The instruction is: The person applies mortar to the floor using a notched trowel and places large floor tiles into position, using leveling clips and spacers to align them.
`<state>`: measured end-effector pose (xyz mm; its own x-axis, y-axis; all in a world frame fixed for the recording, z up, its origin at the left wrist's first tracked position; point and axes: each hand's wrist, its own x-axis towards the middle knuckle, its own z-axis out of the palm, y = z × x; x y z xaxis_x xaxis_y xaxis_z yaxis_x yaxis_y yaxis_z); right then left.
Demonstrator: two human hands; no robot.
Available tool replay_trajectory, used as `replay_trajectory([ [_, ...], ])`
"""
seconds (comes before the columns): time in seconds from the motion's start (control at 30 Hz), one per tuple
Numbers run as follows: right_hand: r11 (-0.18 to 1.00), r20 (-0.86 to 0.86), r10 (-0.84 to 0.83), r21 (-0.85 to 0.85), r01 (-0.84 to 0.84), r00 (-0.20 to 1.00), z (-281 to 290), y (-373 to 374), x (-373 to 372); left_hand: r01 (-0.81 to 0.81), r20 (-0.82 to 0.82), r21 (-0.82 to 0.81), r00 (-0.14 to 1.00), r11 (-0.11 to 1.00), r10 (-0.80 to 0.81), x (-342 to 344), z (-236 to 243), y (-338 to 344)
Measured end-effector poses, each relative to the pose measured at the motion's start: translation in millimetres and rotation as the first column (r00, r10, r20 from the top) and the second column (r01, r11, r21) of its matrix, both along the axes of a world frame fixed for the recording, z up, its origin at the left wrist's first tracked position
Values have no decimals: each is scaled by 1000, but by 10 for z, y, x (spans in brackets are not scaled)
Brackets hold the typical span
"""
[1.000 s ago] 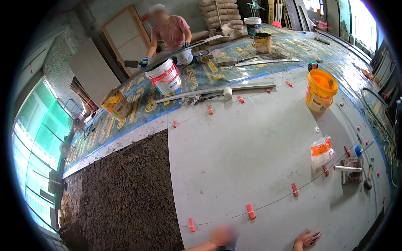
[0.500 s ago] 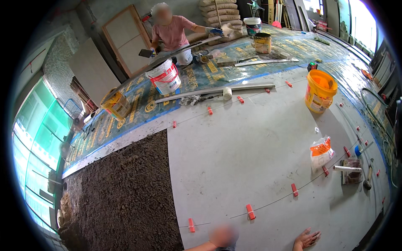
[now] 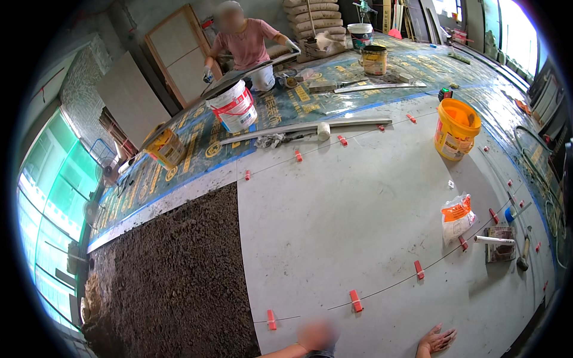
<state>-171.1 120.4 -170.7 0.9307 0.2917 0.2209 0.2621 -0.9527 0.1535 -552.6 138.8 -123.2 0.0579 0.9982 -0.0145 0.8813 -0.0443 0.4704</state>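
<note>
My right hand [image 3: 437, 340] lies on a large grey floor tile [image 3: 334, 221] at the lower edge, its fingers spread and nothing in them. To its left, my left forearm [image 3: 286, 351] comes in from below. The left hand area is a blurred patch, so its fingers cannot be made out. Red levelling wedges [image 3: 356, 301] sit along the tile joint just beyond my hands. Further left, the tile's straight edge borders a bed of dark, crumbly mortar [image 3: 179, 274].
A person [image 3: 248, 45] kneels at the back, both hands on a long bar [image 3: 256, 71] above a white-and-red bucket [image 3: 234, 107]. A yellow bucket [image 3: 456, 130], a white-and-orange bag [image 3: 458, 218], a notched-looking trowel [image 3: 500, 244] and a hammer [image 3: 524, 250] stand or lie at right.
The other person's hands have shifted on the long bar, and the dark flat tool seen in one hand is out of sight. My right hand stays nearly where it was.
</note>
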Motion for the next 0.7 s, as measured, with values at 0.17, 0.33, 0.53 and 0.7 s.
replay_trajectory([
  [0.17, 1000, 5, 0, 1, 0, 1000, -41, -10, 11, 58, 6, 141, 998, 988, -60, -53, -65, 2],
  [0.33, 1000, 8, -3, 4, 3, 1000, -27, 7, 13, 101, -67, 385, 994, 918, -81, -68, -5, 51],
  [0.53, 1000, 11, -2, 5, 2, 1000, -33, -2, 33, 82, 156, 67, 984, 994, -92, -95, 153, 72],
  [0.7, 1000, 13, 7, -1, -7, 1000, -123, -53, 98, 93, 101, 128, 989, 987, -106, -70, 154, 62],
])
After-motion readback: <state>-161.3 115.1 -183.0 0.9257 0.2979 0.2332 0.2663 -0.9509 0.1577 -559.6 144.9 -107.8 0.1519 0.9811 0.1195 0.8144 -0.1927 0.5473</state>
